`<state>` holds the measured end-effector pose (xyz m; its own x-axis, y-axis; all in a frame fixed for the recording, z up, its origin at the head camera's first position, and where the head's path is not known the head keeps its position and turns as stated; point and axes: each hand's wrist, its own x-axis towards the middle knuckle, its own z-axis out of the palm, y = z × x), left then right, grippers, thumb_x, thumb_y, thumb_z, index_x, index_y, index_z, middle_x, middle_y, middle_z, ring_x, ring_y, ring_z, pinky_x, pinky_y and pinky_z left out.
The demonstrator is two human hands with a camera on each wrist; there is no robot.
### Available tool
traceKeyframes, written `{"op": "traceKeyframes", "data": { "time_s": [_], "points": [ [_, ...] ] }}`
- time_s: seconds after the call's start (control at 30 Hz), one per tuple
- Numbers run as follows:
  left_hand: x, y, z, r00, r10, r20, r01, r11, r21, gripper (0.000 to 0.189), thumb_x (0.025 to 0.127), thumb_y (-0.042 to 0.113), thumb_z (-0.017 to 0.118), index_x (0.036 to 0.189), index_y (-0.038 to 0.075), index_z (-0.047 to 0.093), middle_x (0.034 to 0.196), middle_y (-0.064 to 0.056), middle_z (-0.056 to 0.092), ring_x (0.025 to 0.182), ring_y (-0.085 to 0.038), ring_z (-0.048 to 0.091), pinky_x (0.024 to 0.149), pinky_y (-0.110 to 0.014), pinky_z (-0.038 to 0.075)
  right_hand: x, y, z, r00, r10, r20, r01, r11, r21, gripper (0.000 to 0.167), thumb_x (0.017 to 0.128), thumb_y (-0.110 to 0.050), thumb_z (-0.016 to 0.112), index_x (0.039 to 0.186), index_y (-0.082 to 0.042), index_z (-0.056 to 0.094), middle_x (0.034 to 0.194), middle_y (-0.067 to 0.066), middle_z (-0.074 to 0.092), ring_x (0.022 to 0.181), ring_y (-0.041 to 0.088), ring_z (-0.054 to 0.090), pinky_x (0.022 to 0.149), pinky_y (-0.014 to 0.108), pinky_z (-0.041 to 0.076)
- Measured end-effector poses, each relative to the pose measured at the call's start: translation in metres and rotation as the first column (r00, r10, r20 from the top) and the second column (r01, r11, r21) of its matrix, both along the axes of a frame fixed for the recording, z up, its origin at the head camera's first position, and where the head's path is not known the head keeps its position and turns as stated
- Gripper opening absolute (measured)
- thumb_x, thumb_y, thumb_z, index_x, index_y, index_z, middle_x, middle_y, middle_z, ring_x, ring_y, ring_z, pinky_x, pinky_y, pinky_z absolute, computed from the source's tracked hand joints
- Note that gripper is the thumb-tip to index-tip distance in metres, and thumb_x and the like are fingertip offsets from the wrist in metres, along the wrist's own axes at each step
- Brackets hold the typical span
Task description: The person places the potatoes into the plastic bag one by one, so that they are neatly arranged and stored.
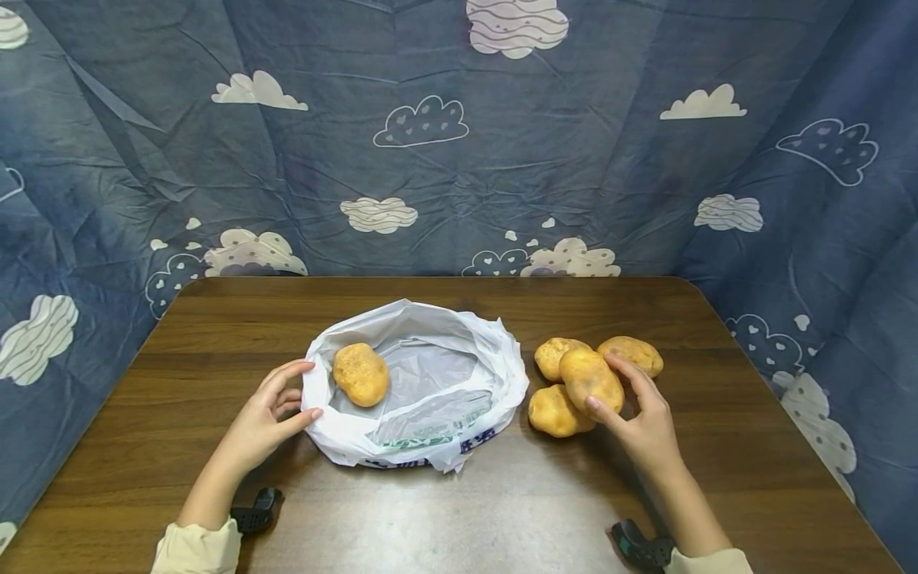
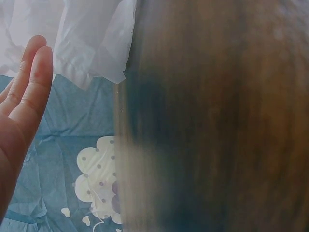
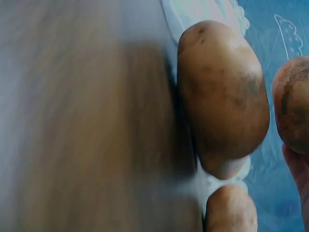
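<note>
A thin white plastic bag [image 1: 511, 363] lies with its mouth spread wide, and one potato [image 1: 361, 375] sits inside at its left. At the bag's left rim, my left hand [image 1: 261, 421] touches the plastic with thumb and index finger spread apart. The left wrist view shows straight fingers [image 2: 36, 82] against the hanging bag side [image 2: 91, 38]. My right hand [image 1: 649, 426] grips another potato [image 1: 590, 379] between thumb and fingers, over a small group of potatoes. That held potato [image 3: 293, 104] is partly cut off in the right wrist view.
Three potatoes lie on the wooden table [image 1: 459, 526] right of the bag: one at the back [image 1: 555, 357], one in front [image 1: 555, 412], one farther right [image 1: 634, 355]. Behind the table hangs a blue curtain [image 1: 459, 175] with clouds. Black wrist devices [image 1: 258, 512] sit by both wrists.
</note>
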<state>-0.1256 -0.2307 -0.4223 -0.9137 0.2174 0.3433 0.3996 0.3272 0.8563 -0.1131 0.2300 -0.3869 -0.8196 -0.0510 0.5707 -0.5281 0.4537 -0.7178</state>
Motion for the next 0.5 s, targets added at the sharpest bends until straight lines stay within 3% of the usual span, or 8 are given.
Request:
{"op": "traceKeyframes", "data": {
  "time_s": [0.27,0.5],
  "points": [
    [0.0,0.001,0.001,1.0,-0.005,-0.027,0.005,1.0,0.002,0.059,0.073,-0.01,0.068,0.126,-0.004,0.043,0.128,-0.016,0.037,0.086,-0.011,0.054,0.076,-0.014,0.045,-0.011,-0.024,0.009,0.998,0.057,-0.018,-0.056,0.998,0.017,0.059,0.065,0.018,0.069,0.119,0.013,0.046,0.117,0.027,0.047,0.11,0.008,0.045,0.091,0.017,0.037],
    [0.001,0.001,0.003,0.999,-0.019,-0.036,0.019,1.0,0.007,0.061,0.072,-0.011,0.068,0.127,-0.004,0.041,0.129,-0.017,0.036,0.085,-0.011,0.054,0.075,-0.014,0.045,-0.022,-0.05,0.012,0.988,0.151,-0.021,-0.151,0.989,0.003,0.059,0.065,0.018,0.07,0.119,0.014,0.045,0.12,0.026,0.046,0.11,0.021,0.047,0.085,0.017,0.042]
  ]
}}
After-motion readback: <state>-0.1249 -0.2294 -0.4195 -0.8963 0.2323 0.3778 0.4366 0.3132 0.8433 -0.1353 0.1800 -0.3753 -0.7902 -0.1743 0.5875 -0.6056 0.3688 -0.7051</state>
